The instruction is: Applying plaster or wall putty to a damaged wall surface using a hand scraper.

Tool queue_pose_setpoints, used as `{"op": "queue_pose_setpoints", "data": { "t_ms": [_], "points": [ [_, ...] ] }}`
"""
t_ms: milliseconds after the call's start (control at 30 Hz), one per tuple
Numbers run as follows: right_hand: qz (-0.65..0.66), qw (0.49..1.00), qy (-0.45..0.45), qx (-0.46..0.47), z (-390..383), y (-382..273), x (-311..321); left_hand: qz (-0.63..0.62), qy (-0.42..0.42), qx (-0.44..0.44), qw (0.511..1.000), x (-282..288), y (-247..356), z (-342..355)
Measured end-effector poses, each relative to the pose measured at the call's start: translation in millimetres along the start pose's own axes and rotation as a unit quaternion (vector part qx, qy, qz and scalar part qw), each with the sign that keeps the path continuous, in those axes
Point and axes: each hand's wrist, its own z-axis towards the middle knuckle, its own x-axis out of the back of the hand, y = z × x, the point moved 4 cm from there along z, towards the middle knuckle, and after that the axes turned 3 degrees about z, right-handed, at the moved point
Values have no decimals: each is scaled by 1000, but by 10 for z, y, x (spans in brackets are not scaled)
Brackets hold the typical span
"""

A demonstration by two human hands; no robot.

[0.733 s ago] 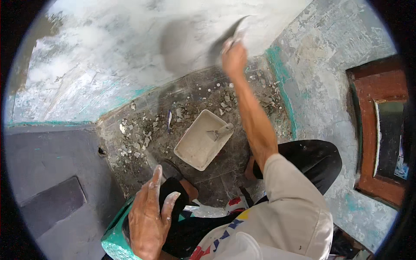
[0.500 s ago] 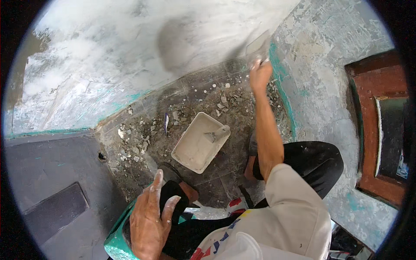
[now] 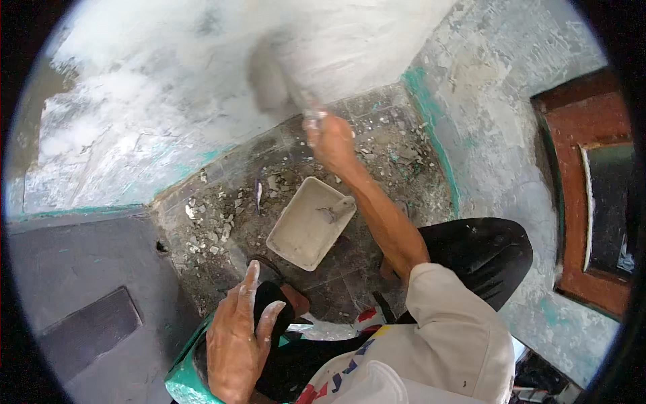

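Note:
My right hand grips a wide scraper, blurred by motion, against the white patchy wall just above where it meets the floor. Its blade is hard to make out against the shadow. A cream plastic tray lies on the floor below that hand, with a small scraper and its pale handle lying at its right side. My left hand, white-smeared, rests with fingers apart and holds nothing. It is at my left leg, beside a green object that is partly hidden.
Rubble and a thin pale purple-white object lie on the tiled floor. A grey wall or slab is at left. A mottled wall with a red-brown wooden frame is at right. My bent legs flank the tray.
My right hand with the scraper has swept left and slightly down from the right corner of the white wall. My left hand has barely moved.

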Motion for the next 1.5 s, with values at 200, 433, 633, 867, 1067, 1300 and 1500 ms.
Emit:
{"op": "queue_pose_setpoints", "data": {
  "t_ms": [200,433,633,867,1067,1300,1500],
  "points": [
    [-101,947,208,-222,450,402,471,9,23,28,999,160,-108,-205],
    [-169,968,184,13,394,-274,-834,-1,37,14,999,88,-92,-202],
    [83,982,-168,35,-574,-1539,-1789,-39,12,8,999,153,-214,-332],
    [239,952,11,-188,-601,-716,-726,-9,48,8,999,249,-322,-489],
    [-101,957,244,-124,607,215,432,-24,87,-4,996,289,-237,-588],
    [71,997,10,-22,305,-1412,-328,-37,97,-17,994,206,-281,-500],
    [493,804,-142,-300,-787,-1317,-589,-52,69,-9,996,122,-345,-486]
  ]
}}
